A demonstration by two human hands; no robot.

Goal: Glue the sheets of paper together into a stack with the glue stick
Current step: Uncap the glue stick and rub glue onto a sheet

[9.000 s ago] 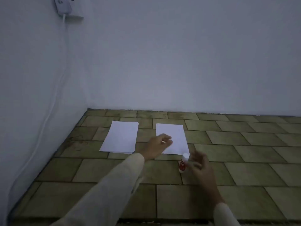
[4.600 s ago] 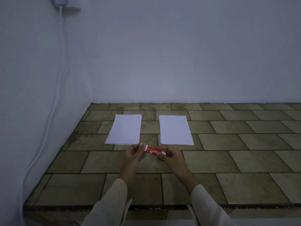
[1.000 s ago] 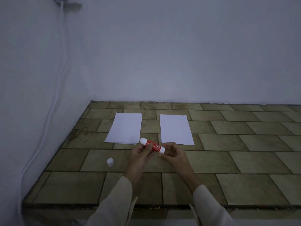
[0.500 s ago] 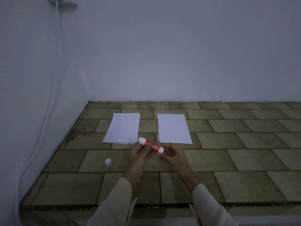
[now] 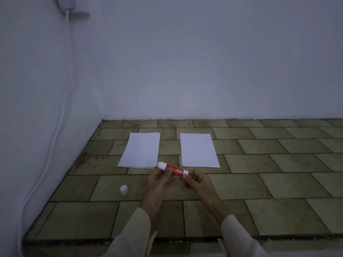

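On the tiled floor (image 5: 259,186) two paper piles (image 5: 140,150) (image 5: 199,150) lie apart, unglued. Both hands, left hand (image 5: 159,179) and right hand (image 5: 196,181), grip the glue stick (image 5: 172,169) closed-fingered near them; its cap (image 5: 124,189) is off. Gluing and stacking remain.

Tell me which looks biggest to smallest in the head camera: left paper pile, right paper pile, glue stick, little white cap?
Left paper pile and right paper pile: look alike, tied biggest.
Glue stick.
White cap.
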